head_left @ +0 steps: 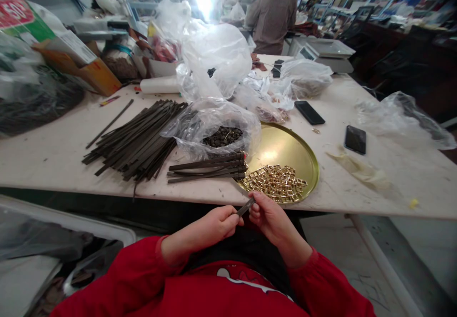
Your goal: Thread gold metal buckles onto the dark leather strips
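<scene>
My left hand (217, 224) and my right hand (268, 216) are held close together over my lap, just below the table's front edge. Both are closed on one dark strap (245, 207) that runs between their fingertips. Right above them a round gold tray (285, 148) holds a heap of small gold buckles (275, 182). A short bundle of dark straps (209, 167) lies left of the tray. A large fanned pile of dark straps (137, 136) lies further left.
An open plastic bag of small dark pieces (222, 136) sits behind the tray. Two black phones (309, 112) (355, 139) lie right of it. More plastic bags, cardboard boxes and a scale (326, 50) crowd the far side. A person (273, 14) stands beyond the table.
</scene>
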Tool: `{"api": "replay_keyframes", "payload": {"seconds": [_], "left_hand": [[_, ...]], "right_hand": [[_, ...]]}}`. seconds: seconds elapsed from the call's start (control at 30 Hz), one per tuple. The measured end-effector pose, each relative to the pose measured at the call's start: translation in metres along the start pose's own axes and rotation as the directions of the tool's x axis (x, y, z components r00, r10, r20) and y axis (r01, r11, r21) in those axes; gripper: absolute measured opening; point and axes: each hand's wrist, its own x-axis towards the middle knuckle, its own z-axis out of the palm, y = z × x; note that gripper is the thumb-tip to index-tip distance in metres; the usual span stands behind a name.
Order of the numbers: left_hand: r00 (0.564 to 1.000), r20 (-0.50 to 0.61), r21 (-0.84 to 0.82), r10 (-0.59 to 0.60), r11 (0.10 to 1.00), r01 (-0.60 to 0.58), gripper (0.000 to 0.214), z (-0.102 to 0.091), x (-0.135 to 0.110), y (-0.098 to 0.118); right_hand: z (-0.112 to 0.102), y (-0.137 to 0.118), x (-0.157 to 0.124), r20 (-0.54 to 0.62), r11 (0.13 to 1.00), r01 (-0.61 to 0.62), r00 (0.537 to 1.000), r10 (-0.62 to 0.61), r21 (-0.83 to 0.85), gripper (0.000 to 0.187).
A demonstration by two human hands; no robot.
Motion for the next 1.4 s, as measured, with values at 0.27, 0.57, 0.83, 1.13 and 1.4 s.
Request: {"api": "replay_keyframes", "payload": {"seconds": [0.27,0.57,0.83,1.13,1.4], "left_hand": [[0.999,0.0,0.628,0.053,0.777,-0.041,0.024,-0.024,-0.017,0.052],[0.965,-0.09,0.906,0.246,0.423,-0.024,0.028,-0.012,-0.016,0.031],[0.935,-0.209,0.584,0.286,0.803,-0.115,0.029,-0.001,-0.013,0.004],[0.934,-0.258,0.507,0.248,0.857,-0.088,0.023,0.001,-0.014,-0.002],[0.986,-0.133,0.496,0.101,0.868,-0.022,0.035,-0.006,-0.021,0.012]], "right_hand": [[0.007,-0.001,-0.009,0.038,0.996,0.015,0.999,-0.012,-0.084,0.029],[-0.001,0.007,-0.015,-0.045,0.908,0.214,0.968,-0.246,-0.36,0.021],[-0.006,0.005,-0.018,-0.084,0.816,0.251,0.936,-0.342,-0.521,0.03],[-0.005,0.009,-0.013,-0.077,0.827,0.244,0.942,-0.325,-0.506,0.032],[-0.009,0.006,-0.02,0.04,0.831,0.282,0.953,-0.301,-0.479,0.024]]}}
